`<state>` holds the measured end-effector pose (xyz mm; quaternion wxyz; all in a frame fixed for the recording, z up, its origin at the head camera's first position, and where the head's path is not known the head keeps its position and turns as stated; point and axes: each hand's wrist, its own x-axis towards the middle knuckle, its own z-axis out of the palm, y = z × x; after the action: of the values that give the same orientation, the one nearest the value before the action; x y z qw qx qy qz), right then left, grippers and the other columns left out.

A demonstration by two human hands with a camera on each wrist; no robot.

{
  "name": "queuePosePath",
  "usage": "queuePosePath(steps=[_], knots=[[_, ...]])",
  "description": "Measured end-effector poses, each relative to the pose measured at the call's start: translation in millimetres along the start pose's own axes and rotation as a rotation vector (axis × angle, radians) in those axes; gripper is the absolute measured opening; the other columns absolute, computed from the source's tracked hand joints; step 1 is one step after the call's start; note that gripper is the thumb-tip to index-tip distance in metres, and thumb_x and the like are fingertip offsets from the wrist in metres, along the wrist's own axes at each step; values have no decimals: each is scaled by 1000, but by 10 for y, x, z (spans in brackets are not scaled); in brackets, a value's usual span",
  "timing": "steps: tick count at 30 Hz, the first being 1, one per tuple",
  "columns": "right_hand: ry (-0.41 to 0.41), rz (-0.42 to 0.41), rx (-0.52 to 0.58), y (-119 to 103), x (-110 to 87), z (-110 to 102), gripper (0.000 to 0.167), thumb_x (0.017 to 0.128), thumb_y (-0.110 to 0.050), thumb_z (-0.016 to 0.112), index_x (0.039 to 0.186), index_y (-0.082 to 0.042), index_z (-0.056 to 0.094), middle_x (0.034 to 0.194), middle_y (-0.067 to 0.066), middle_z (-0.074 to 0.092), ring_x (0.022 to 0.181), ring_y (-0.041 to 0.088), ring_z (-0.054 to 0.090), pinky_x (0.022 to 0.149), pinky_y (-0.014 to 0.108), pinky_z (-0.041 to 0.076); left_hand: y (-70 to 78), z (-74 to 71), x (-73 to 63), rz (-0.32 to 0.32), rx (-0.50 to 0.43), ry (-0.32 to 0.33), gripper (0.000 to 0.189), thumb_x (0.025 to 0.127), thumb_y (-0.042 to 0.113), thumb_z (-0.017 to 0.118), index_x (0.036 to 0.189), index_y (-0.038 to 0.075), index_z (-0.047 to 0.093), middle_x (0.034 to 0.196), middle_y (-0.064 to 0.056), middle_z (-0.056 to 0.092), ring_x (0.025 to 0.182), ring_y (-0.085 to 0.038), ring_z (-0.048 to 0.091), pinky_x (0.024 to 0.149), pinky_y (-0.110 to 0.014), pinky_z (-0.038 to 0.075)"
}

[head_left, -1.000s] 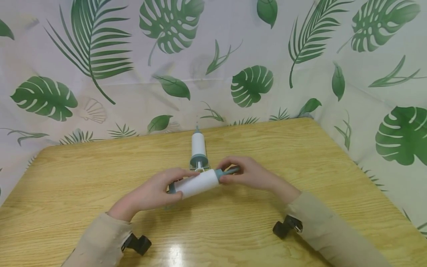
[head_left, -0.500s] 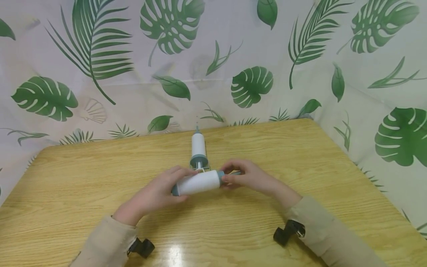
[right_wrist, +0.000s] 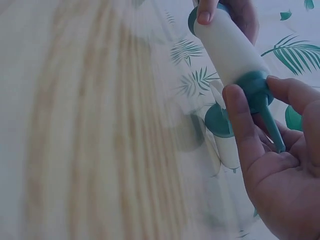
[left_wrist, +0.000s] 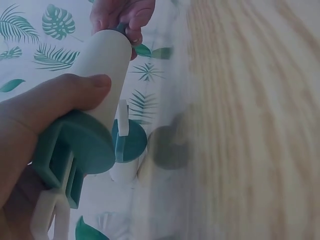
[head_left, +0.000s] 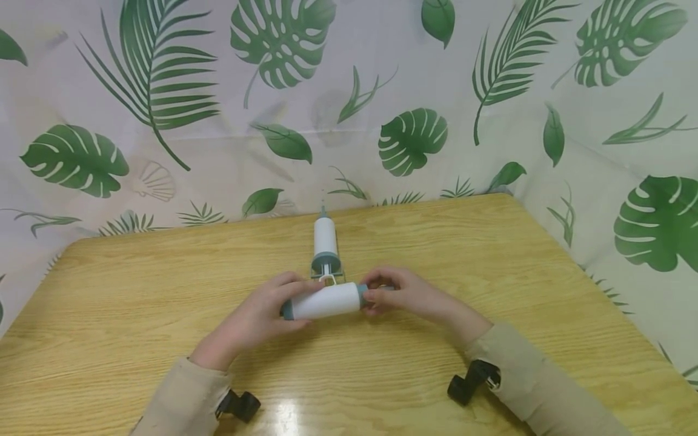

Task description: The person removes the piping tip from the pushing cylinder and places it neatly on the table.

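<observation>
A white syringe with teal ends (head_left: pixel 327 301) is held crosswise between both hands over the table. My left hand (head_left: pixel 259 309) grips the white barrel at its rear end, thumb and fingers on opposite sides. In the left wrist view, the teal rear flange (left_wrist: pixel 85 142) and a white plunger handle (left_wrist: pixel 50 212) stick out behind that hand. My right hand (head_left: pixel 403 293) pinches the teal front cap (right_wrist: pixel 254 87); its thin nozzle (right_wrist: pixel 271 125) points into the palm. Just beyond lies a second, similar syringe (head_left: pixel 325 236), its nozzle toward the wall.
The wooden table (head_left: pixel 163 290) reaches back to a leaf-printed cloth (head_left: pixel 349 133) hung behind it. Small black wrist cameras (head_left: pixel 245 406) sit at both sleeves. The second syringe's plunger handle (head_left: pixel 328 280) is close behind the held barrel.
The right fingers have moved from the nozzle onto the front cap, covering the nozzle more. The held syringe has shifted slightly right and become more level. The second syringe has not moved.
</observation>
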<state>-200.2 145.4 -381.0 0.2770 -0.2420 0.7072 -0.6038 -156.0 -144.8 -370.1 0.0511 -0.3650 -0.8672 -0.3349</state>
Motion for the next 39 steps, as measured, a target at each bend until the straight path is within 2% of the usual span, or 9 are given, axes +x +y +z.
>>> queuePosePath(steps=[5,10,14,19,29,35,39], knots=[[10,9,-3,26,-15,1,39,95,-18,61,124,6,52,112,20,59,97,32,64,82,44,53,-21,21,-6,-18,0,26,51,74,11,83,121,12,64,116,-3,63,102,-19,60,84,-38,51],[38,-14,-39,59,-6,28,43,92,-21,66,125,3,55,116,20,60,100,31,64,82,42,54,-59,36,-20,-63,-18,16,48,76,15,82,120,14,64,118,-1,64,104,-18,60,85,-37,51],[54,-39,-64,97,13,53,41,90,-18,68,122,5,57,114,19,61,100,30,63,82,40,54,-84,49,-34,-75,-39,6,47,76,16,82,120,14,65,118,-1,65,105,-18,60,86,-38,51],[62,-30,-28,120,21,88,37,90,-14,67,120,6,58,114,20,60,101,30,63,84,39,53,-100,56,-46,-94,-60,6,48,75,18,83,119,13,66,115,-1,66,103,-18,61,86,-38,51],[105,-102,-228,123,17,90,34,90,-19,68,118,-1,62,113,13,64,101,24,63,83,33,53,-74,33,-45,-168,-99,-10,48,76,21,83,120,15,67,114,-1,66,100,-16,61,83,-37,50],[107,-153,-348,129,8,70,36,88,-21,70,120,-6,63,117,8,64,108,21,61,89,30,50,-59,39,-42,-165,-95,-4,47,74,21,83,119,16,68,112,1,67,99,-15,61,82,-37,51],[109,-191,-372,122,-5,59,38,86,-19,72,120,-6,63,119,8,63,109,22,60,89,30,50,-59,55,-39,-169,-109,4,47,75,21,83,119,15,68,113,0,67,99,-16,61,83,-37,50]])
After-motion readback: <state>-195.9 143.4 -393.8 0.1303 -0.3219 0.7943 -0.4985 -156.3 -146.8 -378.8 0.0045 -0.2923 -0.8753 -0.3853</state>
